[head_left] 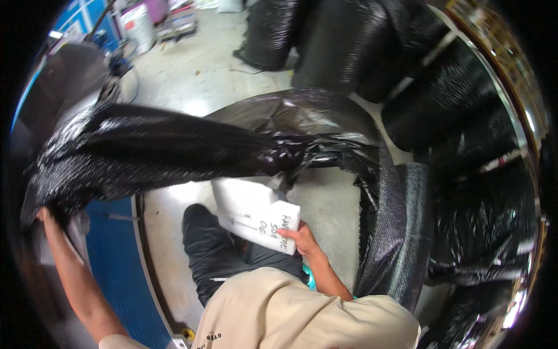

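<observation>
My right hand (302,238) is closed on one end of a white package (256,209) with dark handwriting on it, held above my lap. A long sheet of black bubble wrap (174,142) stretches from the far left across the front of me. At the left, my left hand (42,214) grips the near edge of this wrap, its fingers partly hidden by the black folds. Below that hand hangs a pale translucent sheet (75,235). The wrap bunches in the middle and loops round to the right, down beside my right arm.
A blue panel (122,262) stands along my left side. Several large black-wrapped rolls (349,46) stand at the back and right. Pale concrete floor (215,52) shows between them. A white bucket (138,28) and a low cart (177,24) stand at the far left.
</observation>
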{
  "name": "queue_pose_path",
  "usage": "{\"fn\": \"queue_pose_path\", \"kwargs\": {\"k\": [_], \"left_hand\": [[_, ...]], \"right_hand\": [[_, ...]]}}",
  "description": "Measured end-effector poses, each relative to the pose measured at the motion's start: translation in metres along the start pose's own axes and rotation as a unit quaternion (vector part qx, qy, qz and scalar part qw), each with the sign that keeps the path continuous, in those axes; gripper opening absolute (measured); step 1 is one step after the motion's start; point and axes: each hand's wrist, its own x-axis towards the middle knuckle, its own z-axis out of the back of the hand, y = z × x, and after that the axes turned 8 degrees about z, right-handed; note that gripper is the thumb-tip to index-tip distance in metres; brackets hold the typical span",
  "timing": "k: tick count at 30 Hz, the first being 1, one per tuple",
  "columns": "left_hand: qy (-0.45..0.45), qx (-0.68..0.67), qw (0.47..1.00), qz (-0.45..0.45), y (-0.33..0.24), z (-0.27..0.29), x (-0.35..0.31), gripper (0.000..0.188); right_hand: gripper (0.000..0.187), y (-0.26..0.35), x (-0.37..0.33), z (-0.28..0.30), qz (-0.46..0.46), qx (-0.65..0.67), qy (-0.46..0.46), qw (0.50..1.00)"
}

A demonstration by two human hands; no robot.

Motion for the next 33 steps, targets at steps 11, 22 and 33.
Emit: {"fn": "queue_pose_path", "kwargs": {"k": [11,22,33], "left_hand": [[0.024,-0.010,0.994,-0.104,-0.009,0.024,-0.071,0.061],[0.027,-0.028,0.992,-0.120,-0.011,0.054,-0.094,0.053],[0.004,-0.044,0.992,-0.117,-0.079,0.071,-0.144,0.046]], "right_hand": [[0.046,0.042,-0.056,0.039,0.069,0.061,-0.123,0.988],[0.045,0.022,-0.041,0.033,0.066,0.051,-0.099,0.992],[0.045,0.003,-0.025,0.053,0.002,0.127,-0.058,0.990]]}}
